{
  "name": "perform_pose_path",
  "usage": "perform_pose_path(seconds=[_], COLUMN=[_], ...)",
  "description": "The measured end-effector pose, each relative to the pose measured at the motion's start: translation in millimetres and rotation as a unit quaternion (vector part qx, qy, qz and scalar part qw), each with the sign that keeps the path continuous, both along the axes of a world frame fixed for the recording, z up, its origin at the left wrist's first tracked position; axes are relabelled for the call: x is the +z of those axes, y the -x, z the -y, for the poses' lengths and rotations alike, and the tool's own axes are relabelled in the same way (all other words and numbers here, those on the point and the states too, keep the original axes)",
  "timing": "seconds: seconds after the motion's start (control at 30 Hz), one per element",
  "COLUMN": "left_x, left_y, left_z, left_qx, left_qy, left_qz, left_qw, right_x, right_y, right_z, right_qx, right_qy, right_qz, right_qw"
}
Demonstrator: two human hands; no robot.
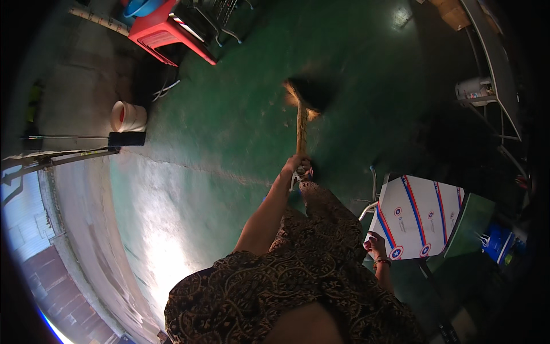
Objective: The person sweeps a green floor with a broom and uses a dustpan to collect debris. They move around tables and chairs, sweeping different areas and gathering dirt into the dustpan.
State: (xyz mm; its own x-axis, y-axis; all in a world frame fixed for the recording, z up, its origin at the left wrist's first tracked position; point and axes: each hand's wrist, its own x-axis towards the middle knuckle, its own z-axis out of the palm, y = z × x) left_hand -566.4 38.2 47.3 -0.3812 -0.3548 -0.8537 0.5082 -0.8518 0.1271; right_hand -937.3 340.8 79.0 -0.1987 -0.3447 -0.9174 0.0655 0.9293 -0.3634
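Note:
My left hand (300,165) is closed around the wooden handle (302,129) of a broom, its arm stretched forward in front of my patterned clothing. At the far end of the handle, the broom head (312,96) is against the green floor; it looks dark, with straw-coloured edges, and is blurred by motion. My right hand (376,246) hangs low at my right side, beside a table with a white, red and blue striped top (421,212). Its fingers are loosely bent and apart, with nothing plainly held in them. A bracelet circles that wrist.
Far left stand a red plastic stool (166,34) with a blue basin (143,7) and a dark metal-legged chair (215,20). A white bucket (128,117) stands left by the wall. To the right are a metal-framed table (495,63), a gas cylinder (475,90) and a blue bag (499,245).

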Motion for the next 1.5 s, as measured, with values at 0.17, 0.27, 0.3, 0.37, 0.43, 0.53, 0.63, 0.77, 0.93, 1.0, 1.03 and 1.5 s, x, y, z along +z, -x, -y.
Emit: perform_pose_path(seconds=[0.17, 0.27, 0.3, 0.37, 0.43, 0.53, 0.63, 0.77, 0.93, 1.0, 1.03, 1.5], left_x=[34.4, 63.6, 72.7, 89.4, 100.2, 102.0, 90.4, 58.3, -0.9, -23.3, -33.9, -140.9], left_y=[-54.5, -99.6, -114.4, -144.8, -168.6, -197.5, -250.5, -383.5, -493.5, -497.0, -490.4, -221.5], left_z=[-13.4, -52.6, -66.6, -93.7, -117.2, -141.7, -147.3, -112.8, -36.7, 19.0, 51.1, 257.9], left_qx=[0.109, 0.199, 0.241, 0.245, 0.234, 0.181, 0.177, 0.247, 0.261, 0.245, 0.228, -0.443], left_qy=[-0.050, -0.036, -0.037, -0.019, 0.005, 0.013, -0.011, -0.073, 0.181, 0.074, 0.008, 0.182], left_qz=[-0.151, -0.108, -0.105, -0.041, 0.075, 0.307, 0.426, 0.420, 0.330, 0.309, 0.308, 0.488], left_qw=[0.981, 0.973, 0.964, 0.968, 0.969, 0.934, 0.887, 0.870, 0.889, 0.916, 0.924, 0.730], right_x=[-20.6, -37.3, -43.0, -52.6, -60.9, -71.6, -80.9, -72.3, -20.4, 1.4, 9.5, 58.7], right_y=[-1.9, -6.1, -8.2, -13.6, -18.3, -29.5, -45.2, -87.2, -130.8, -143.7, -149.1, -263.7], right_z=[25.4, 43.7, 51.3, 67.7, 88.4, 122.6, 163.7, 203.3, 225.9, 225.7, 224.3, 159.2], right_qx=[-0.002, 0.032, 0.052, 0.040, 0.046, 0.075, 0.057, -0.003, 0.091, 0.031, 0.006, -0.050], right_qy=[0.018, 0.002, -0.001, -0.027, -0.038, -0.004, -0.010, -0.007, 0.037, 0.009, 0.002, -0.055], right_qz=[-0.003, 0.018, 0.015, 0.016, 0.025, 0.021, 0.028, 0.026, -0.020, -0.026, -0.023, -0.037], right_qw=[1.000, 0.999, 0.999, 0.999, 0.998, 0.997, 0.998, 1.000, 0.995, 0.999, 1.000, 0.997])
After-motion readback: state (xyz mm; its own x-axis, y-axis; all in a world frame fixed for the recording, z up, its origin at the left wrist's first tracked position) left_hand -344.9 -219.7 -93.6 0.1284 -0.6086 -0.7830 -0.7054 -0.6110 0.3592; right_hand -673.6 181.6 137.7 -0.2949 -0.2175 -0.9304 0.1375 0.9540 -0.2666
